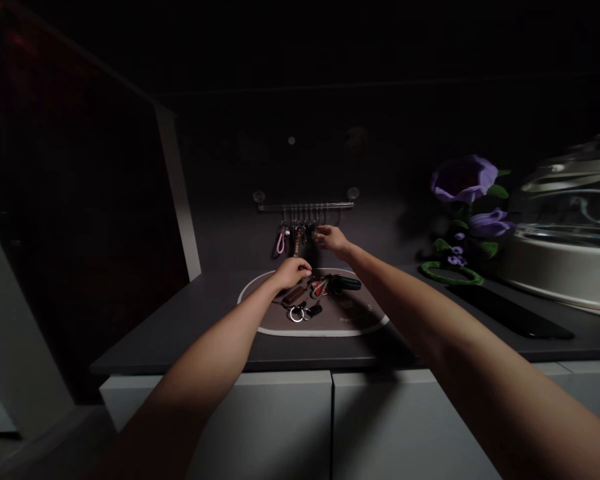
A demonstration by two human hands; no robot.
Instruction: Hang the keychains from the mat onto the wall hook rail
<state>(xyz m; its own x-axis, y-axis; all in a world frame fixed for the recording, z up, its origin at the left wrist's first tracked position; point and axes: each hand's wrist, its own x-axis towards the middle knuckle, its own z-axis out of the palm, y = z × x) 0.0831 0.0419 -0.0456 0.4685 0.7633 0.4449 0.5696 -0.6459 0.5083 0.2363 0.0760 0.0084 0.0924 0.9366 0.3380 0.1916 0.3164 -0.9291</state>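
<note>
Across the back wall runs a rail with hooks [307,207]. From its hooks hang several keys and keychains, among them a pink loop keychain [281,243] and a lettered strap [297,244]. My right hand [333,240] is raised beside the hanging keys, fingers pinched together; what they hold is too dark to make out. Lower, my left hand [291,272] hovers over the mat with curled fingers, its grip contents hidden. Beneath the hands on the mat [280,328] lie a brown key case [294,296], a red keychain [319,287], a dark key holder [347,283] and metal key rings [297,314].
On the right of the dark counter [180,333] stand purple artificial flowers [465,180] with a green ring base [453,273]. A black flat object [515,312] and a large white appliance with a clear lid [570,260] are nearby. White cabinet doors [270,420] are below.
</note>
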